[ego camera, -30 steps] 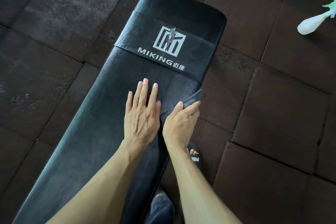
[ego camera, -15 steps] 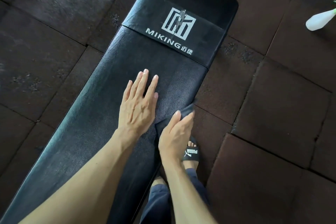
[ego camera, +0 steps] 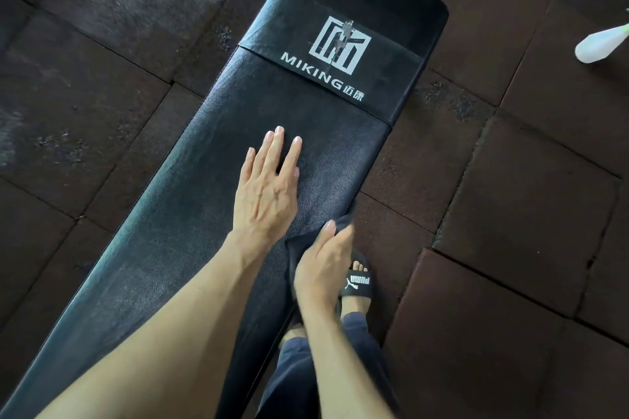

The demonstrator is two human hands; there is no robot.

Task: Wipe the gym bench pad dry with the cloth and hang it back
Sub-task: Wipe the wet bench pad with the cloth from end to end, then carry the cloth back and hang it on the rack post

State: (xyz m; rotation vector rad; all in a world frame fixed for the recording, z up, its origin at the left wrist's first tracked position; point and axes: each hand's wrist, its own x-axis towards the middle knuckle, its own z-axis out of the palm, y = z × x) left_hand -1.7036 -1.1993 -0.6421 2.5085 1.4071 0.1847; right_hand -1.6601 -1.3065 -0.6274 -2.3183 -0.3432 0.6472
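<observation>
Dark rubber floor tiles (ego camera: pixel 531 201) surround the black bench pad (ego camera: pixel 211 207), which runs from lower left to upper right, its far end printed "MIKING". Our left hand (ego camera: pixel 263 192) lies flat with straight fingers on the pad, while our right hand (ego camera: pixel 323 265) grasps the dark cloth (ego camera: pixel 343 219) at the pad's right edge, above a "puma" slide sandal (ego camera: pixel 357 284).

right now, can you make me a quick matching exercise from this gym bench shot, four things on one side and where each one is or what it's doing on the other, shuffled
Things:
1. left hand
2. right hand
3. white spray bottle
4. black slide sandal

Places or states:
A. lying on the floor tiles at the far right edge
B. flat on the bench pad, fingers straight
C. on a foot beside the bench
D. gripping the dark cloth at the pad's right edge

Pairs: 1-B, 2-D, 3-A, 4-C
</observation>
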